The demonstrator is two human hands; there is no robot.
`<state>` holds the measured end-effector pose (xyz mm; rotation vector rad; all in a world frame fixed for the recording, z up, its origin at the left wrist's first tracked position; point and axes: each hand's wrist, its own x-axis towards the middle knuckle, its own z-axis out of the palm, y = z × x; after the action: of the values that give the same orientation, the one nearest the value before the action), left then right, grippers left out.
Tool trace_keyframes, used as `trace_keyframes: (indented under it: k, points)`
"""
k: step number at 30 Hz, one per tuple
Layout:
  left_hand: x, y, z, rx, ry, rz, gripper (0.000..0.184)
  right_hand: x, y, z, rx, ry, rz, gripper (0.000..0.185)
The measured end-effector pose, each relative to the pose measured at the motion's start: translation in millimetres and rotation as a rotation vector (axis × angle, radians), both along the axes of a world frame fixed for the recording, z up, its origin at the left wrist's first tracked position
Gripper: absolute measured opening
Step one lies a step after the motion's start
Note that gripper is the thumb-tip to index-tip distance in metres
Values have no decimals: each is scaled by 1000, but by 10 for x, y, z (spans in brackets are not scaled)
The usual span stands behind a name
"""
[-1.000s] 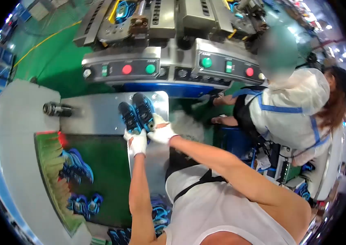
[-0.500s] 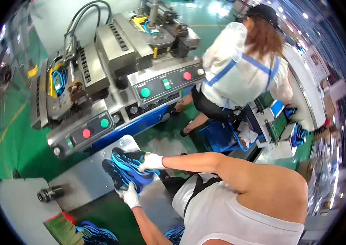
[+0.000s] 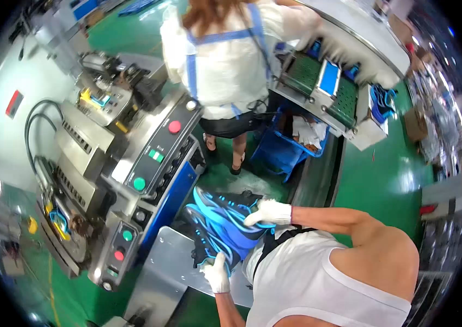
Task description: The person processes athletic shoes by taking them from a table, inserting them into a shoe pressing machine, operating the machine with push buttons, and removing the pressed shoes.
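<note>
Two black-and-blue sports shoes lie side by side between my white-gloved hands, above a metal table point(image 3: 165, 253). My right hand point(image 3: 269, 212) is closed on the end of the upper shoe point(image 3: 228, 210). Below it, my left hand point(image 3: 217, 275) grips the lower shoe point(image 3: 209, 240) near its end, thumb on top. Bright blue edging runs along both shoes, with purple-blue areas toward my body. Fingers beneath the shoes are hidden.
On the left stands a metal machine point(image 3: 86, 150) with a button panel point(image 3: 157, 155). A co-worker point(image 3: 225, 65) stands ahead by a conveyor point(image 3: 345, 103). A blue crate point(image 3: 280, 150) sits at the co-worker's right. More shoes point(image 3: 381, 103) rest at the conveyor's near end.
My view has swung to the right, so the machine and the co-worker appear farther left. Both hands have kept hold of the shoes, which have shifted from over the table toward its right edge.
</note>
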<state>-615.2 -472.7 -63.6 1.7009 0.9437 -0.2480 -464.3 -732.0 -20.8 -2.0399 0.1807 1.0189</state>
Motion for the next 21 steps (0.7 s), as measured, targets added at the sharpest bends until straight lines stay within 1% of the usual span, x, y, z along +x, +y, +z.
trace_keyframes:
  k: [1, 2, 3, 4, 5, 6, 7, 8, 9, 10, 11, 13, 14, 15, 16, 17, 18, 19, 20, 21]
  points:
    - [139, 0, 38, 97, -9, -114, 55, -1, -160, 76, 48, 33, -85, 83]
    - [283, -24, 73, 193, -22, -223, 58, -71, -240, 417, 170, -146, -229, 69]
    - [457, -83, 191, 212, -33, -262, 58, -87, -372, 546, 169, -128, -308, 64]
    - [637, -149, 382, 169, -51, -341, 64, -102, -510, 596, 170, -107, -389, 58]
    - [815, -240, 570, 125, -67, -421, 69, -122, -691, 575, 245, -70, -484, 49]
    - [986, -356, 680, 80, -81, -505, 74, -148, -826, 729, 234, -92, -614, 41]
    - [1076, -455, 727, 255, -125, -522, 72, -162, -939, 729, 348, -121, -700, 41]
    - [1225, -542, 764, 267, -139, -569, 72, -178, -1060, 702, 464, -158, -788, 42]
    - [1385, -650, 802, 194, -165, -606, 71, -171, -1186, 869, 414, -187, -862, 55]
    - [1533, -784, 826, 121, -189, -634, 70, -153, -1316, 897, 469, -252, -967, 67]
    - [1689, -926, 705, -139, -265, -555, 69, -131, -1483, 887, 481, -264, -996, 67]
    - [2095, -1458, 1197, 27, -340, -695, 67, -10, -1890, 791, 557, -260, -1172, 64]
    - [2163, -1627, 1507, -9, -328, -722, 67, -20, -1964, 866, 721, -461, -1232, 56]
    - [2364, -1971, 1671, -211, -557, -673, 66, 80, -2133, 953, 735, -528, -1287, 53]
    - [2617, -2092, 1619, -47, -476, -729, 63, 190, -2327, 1056, 746, -594, -1341, 51]
    - [2861, -2290, 1747, -54, -455, -759, 61, 285, -2574, 1099, 576, -645, -1303, 60]
    - [3142, -2561, 1881, -61, -437, -786, 60, 335, -2920, 762, 308, -472, -1284, 75]
    - [3497, -2765, 1874, -14, -476, -836, 59, 552, -3131, 680, 136, -542, -1282, 65]
    - [3803, -2978, 1853, 32, -516, -890, 59, 706, -3330, 716, -57, -589, -1272, 63]
    - [4139, -3194, 1769, 222, -507, -959, 64, 858, -3525, 751, -259, -617, -1263, 62]
